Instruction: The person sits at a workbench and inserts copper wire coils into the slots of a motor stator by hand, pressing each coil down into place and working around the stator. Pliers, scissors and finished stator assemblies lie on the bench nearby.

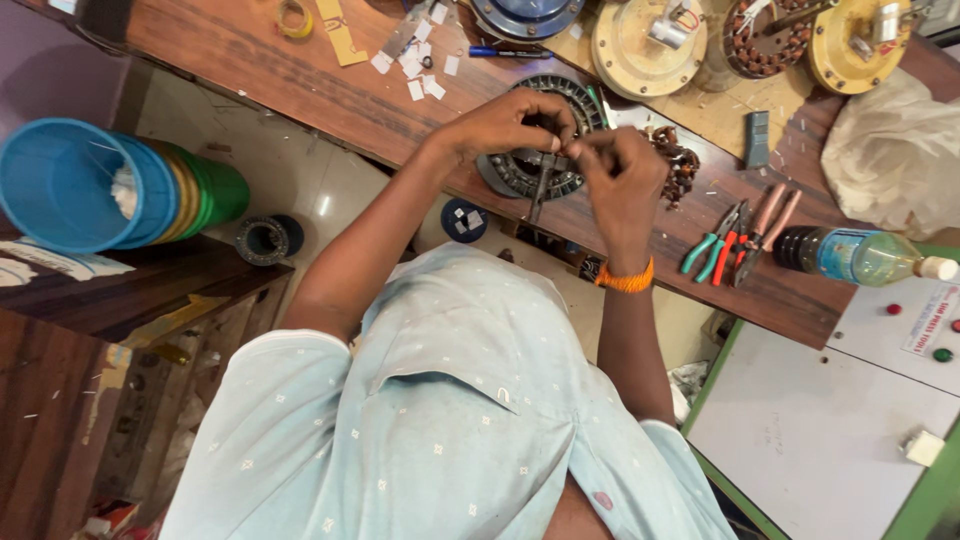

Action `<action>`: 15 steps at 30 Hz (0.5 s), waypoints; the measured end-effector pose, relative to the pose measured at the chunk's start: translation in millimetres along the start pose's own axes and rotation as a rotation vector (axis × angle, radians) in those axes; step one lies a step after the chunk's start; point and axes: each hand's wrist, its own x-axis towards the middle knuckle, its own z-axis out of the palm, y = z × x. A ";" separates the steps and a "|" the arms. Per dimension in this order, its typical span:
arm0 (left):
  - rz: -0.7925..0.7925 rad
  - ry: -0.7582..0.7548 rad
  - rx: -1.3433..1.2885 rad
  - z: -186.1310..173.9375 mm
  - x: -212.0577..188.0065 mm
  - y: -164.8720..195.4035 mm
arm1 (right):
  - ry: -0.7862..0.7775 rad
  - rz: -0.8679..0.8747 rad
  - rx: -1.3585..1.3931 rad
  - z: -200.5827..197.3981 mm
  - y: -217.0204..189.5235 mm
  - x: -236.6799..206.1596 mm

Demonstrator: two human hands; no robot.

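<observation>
both hands meet over a dark ring-shaped stator lying flat on the wooden bench. the left hand curls narrow at the ring's ten o'clock, its fingertips pinched on something too small to tell. the right hand, at three o'clock, grips a slim dark tool pointing down across the slotted core. pliers lie near, at the ring's four o'clock.

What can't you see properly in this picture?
Head view:
- The part of the stator ring beneath the left hand and right hand.
- What the fingertips pinch: too small to tell.
- The tool hanging below them: its top is hidden by fingers.
- The motor housings at the top: cut off by the edge.
- The bottle: its cap end nearly meets the right edge.
</observation>
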 end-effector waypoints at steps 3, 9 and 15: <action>0.115 -0.111 0.058 -11.5 -2.2 1.6 | -0.012 -0.052 -0.030 6.6 -16.5 -22.7; 0.202 -0.083 0.225 -12.1 0.3 0.8 | 0.094 -0.100 -0.104 37.8 -2.4 -50.3; 0.328 0.290 0.856 24.7 -24.2 -10.7 | 0.106 -0.097 -0.048 43.1 40.0 -75.9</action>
